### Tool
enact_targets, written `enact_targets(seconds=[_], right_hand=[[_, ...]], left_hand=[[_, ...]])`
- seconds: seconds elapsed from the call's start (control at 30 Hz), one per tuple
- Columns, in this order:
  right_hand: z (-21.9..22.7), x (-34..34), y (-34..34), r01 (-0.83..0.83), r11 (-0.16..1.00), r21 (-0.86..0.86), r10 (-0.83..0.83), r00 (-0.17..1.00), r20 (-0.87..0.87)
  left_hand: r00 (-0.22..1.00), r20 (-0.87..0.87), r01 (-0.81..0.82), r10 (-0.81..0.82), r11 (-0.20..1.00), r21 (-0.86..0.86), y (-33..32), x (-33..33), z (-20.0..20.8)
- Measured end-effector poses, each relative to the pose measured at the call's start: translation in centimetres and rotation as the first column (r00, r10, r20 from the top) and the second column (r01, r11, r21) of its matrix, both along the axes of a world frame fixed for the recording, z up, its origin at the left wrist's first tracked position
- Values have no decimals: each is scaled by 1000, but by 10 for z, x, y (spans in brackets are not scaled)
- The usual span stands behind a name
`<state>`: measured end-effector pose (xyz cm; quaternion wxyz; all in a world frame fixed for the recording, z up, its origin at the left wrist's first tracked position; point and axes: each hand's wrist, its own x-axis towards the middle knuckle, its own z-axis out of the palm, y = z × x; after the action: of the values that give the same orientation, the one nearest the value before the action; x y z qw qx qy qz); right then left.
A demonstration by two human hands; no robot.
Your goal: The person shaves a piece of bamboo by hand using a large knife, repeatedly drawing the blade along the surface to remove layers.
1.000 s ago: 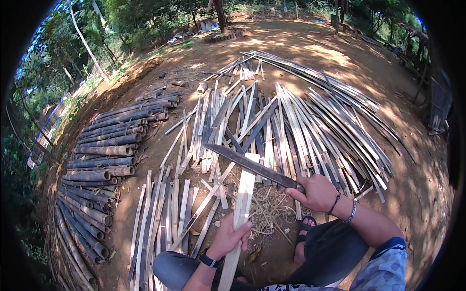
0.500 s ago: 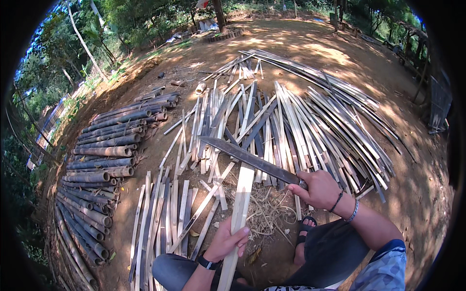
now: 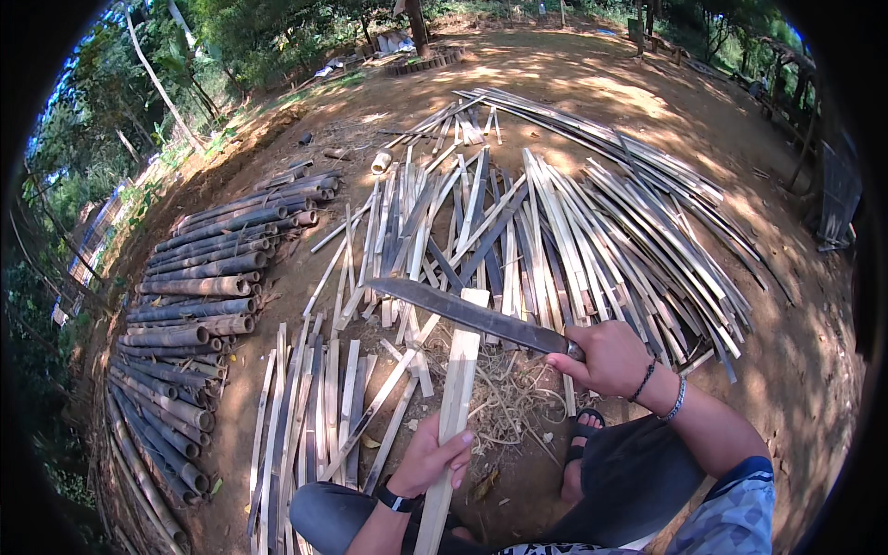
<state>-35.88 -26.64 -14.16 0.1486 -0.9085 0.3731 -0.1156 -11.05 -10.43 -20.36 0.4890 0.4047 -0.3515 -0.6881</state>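
My right hand (image 3: 610, 359) is closed round the handle of a machete (image 3: 455, 308), its dark blade reaching left across the view. My left hand (image 3: 433, 460) grips a pale split bamboo strip (image 3: 457, 384), which slants up from between my knees. The blade crosses in front of the strip just below its far end, and a short piece of that end shows beyond the blade. Whether the edge touches or bites into the strip, I cannot tell. Curly bamboo shavings (image 3: 514, 407) lie on the ground beneath, beside my right foot.
Ahead spreads a large heap of split bamboo strips (image 3: 555, 245). Another bundle of strips (image 3: 319, 407) lies close by my left knee. Along the left, whole bamboo poles (image 3: 199, 287) lie stacked in a row. Brown bare earth (image 3: 777, 361) surrounds the heaps, with trees behind.
The machete blade has come down and slightly left across the strip, so the strip's end now shows beyond it. Both hands keep their hold and have barely moved.
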Motion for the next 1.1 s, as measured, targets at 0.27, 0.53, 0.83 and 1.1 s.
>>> enact_targets(seconds=[0.27,0.53,0.83,1.1], right_hand=[[-2,1,-3,-12,999,-44,10,999,-46],[-4,3,-4,35,999,-31,-36,998,-58],[-7,4,1,31,998,48,-26,994,-102],[-12,3,-6,100,990,102,-95,994,-54]], left_hand=[[999,44,-4,4,1000,9,-1,-1,-1],[975,214,-59,62,998,-19,-2,-7,-3],[958,276,-75,76,997,-17,-3,-13,-4],[952,298,-66,68,998,-19,-5,-14,-11]])
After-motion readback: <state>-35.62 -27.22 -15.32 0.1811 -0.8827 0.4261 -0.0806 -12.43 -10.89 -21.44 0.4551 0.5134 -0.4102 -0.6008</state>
